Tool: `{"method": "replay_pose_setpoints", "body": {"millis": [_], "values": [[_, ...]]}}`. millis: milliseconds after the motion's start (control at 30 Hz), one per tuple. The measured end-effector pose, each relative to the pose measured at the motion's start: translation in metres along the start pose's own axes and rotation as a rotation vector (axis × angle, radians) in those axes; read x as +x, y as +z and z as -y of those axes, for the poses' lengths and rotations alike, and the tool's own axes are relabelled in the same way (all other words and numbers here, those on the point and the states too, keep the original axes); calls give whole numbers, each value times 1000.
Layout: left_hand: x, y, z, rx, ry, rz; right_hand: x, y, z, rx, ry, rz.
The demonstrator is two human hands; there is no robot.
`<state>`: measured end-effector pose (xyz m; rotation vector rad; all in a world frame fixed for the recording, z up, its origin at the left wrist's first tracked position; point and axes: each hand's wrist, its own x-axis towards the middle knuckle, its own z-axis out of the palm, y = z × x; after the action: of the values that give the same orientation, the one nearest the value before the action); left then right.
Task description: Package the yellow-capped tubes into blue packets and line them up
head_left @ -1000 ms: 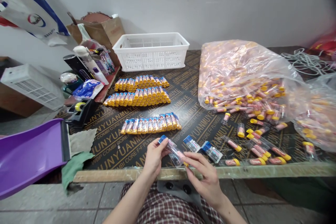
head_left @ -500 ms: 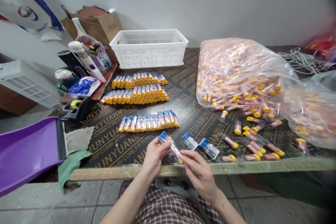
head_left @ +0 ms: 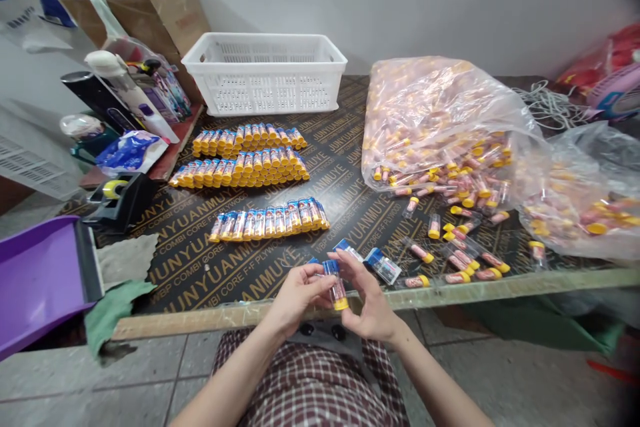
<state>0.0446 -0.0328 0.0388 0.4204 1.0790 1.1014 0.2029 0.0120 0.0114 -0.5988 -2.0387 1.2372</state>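
Near the table's front edge, my left hand (head_left: 303, 293) pinches a small clear tube (head_left: 336, 285) with a blue label at its top and a yellow cap at its bottom. My right hand (head_left: 367, 297) is on the tube's right side, thumb by the cap and fingers curved apart round it. Flat blue-and-clear labels (head_left: 383, 265) lie just beyond my right hand. Behind my hands stands a row of labelled tubes (head_left: 270, 220), with more rows (head_left: 240, 169) farther back. Loose tubes without blue labels (head_left: 417, 281) lie to the right.
A white basket (head_left: 265, 87) stands at the back. A large clear bag of tubes (head_left: 425, 120) spills at the right, beside another bag (head_left: 575, 207). A tape dispenser (head_left: 120, 200), bottles (head_left: 107, 103) and a purple dustpan (head_left: 45, 280) are at the left.
The tube now stands more upright between my hands, with blue at its top. My right hand has opened and moved up round its side. The view has shifted slightly.
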Motion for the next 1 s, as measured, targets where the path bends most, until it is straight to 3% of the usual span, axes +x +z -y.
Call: {"method": "replay_pose_setpoints", "body": {"millis": [300,667,733,900,1000], "values": [[-4,2,1,-16,-8,5,-1,3,1,98,-6,-69],[-2,-1,-1,-16,5,0,2,2,3,88,4,-39],[5,-12,-12,61,83,-75,2,-1,3,78,9,-41],[33,-53,-63,499,481,-533,1,-8,-4,34,41,-106],[50,-68,-84,786,541,-650,1,-9,-6,0,68,-110]]}}
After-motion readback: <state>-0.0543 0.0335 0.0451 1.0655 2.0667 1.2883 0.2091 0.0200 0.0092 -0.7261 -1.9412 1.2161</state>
